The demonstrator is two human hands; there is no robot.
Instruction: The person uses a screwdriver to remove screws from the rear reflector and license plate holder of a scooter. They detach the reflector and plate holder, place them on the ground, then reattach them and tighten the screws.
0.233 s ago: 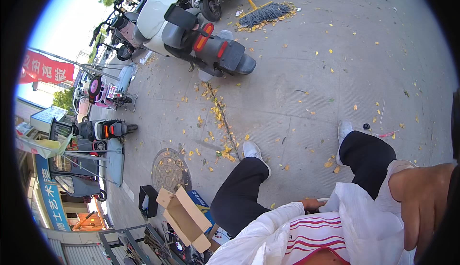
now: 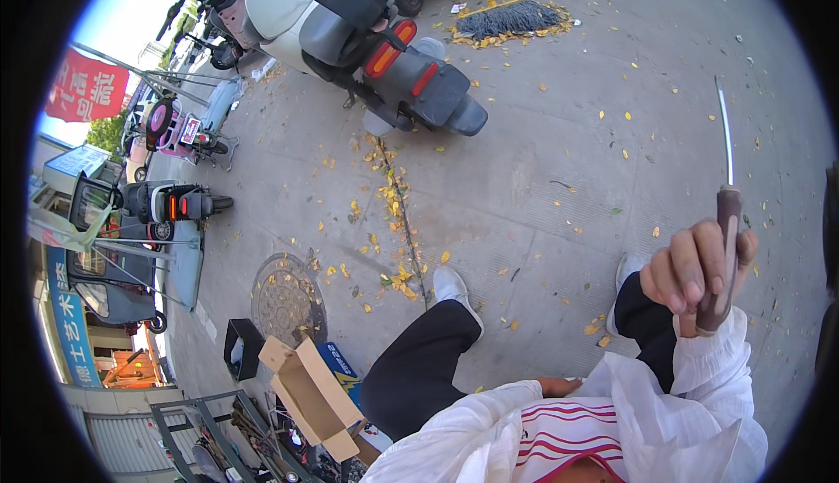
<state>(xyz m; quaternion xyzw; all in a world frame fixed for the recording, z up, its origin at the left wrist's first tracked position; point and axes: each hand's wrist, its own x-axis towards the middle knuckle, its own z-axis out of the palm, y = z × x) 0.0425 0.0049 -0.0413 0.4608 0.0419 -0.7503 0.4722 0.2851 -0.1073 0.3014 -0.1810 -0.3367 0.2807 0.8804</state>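
Note:
My right hand [image 2: 686, 266] is raised at the right with its fingers wrapped round a screwdriver [image 2: 728, 212]. The tool has a brown handle and a long thin metal shaft pointing up and away from me, its tip touching nothing. My left hand [image 2: 559, 386] rests low by my lap at the white shirt's edge [image 2: 603, 378]. Only a small part of it shows, and its fingers are mostly hidden by the cloth.
An open cardboard box [image 2: 310, 396] stands at lower left beside a black bin [image 2: 240, 349] and a metal rack [image 2: 188, 426]. Ahead are a parked scooter [image 2: 384, 63] and a grey mop [image 2: 511, 20] among yellow leaves. A manhole cover [image 2: 287, 299] lies left of my feet.
My right hand has swung from the lower right edge up and inward, bringing the screwdriver into sight. My left hand shows less, and the whole view has shifted slightly.

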